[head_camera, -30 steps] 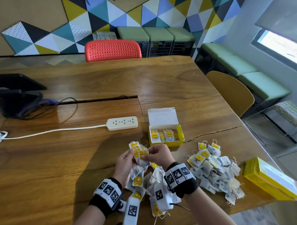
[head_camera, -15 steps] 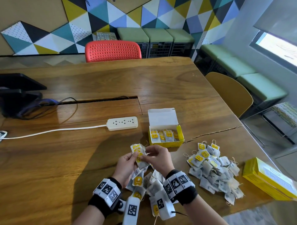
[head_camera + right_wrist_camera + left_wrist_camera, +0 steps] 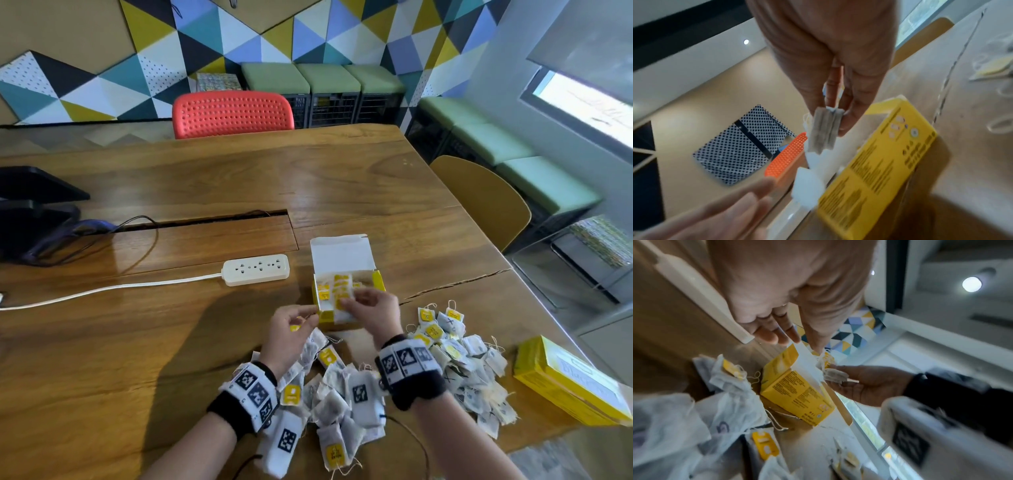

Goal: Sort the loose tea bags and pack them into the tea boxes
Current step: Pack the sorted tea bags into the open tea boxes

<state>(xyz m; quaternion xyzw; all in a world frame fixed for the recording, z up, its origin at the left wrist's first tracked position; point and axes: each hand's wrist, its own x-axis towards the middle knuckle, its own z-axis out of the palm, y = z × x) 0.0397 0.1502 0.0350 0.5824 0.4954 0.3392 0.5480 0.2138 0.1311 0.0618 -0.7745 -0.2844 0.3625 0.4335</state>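
An open yellow tea box [image 3: 378, 284] stands mid-table with its white lid up and several yellow-tagged bags inside. My right hand [image 3: 349, 303] pinches a small stack of tea bags [image 3: 824, 129] just over the box's front edge. My left hand [image 3: 301, 317] hovers at the box's left front corner with straight, empty fingers [image 3: 777, 332]. One pile of loose tea bags [image 3: 335, 394] lies between my wrists. A second pile [image 3: 459, 359] lies to the right. A closed yellow tea box [image 3: 568, 383] sits at the table's right edge.
A white power strip [image 3: 255, 272] with its cable lies left of the open box. A black device [image 3: 30, 212] stands at the far left. A red chair [image 3: 233, 114] is behind the table and a yellow chair [image 3: 479, 202] is to the right.
Both hands moved forward from above the near pile to the open box. The stack of bags they held together is now in my right hand alone; my left hand let go.
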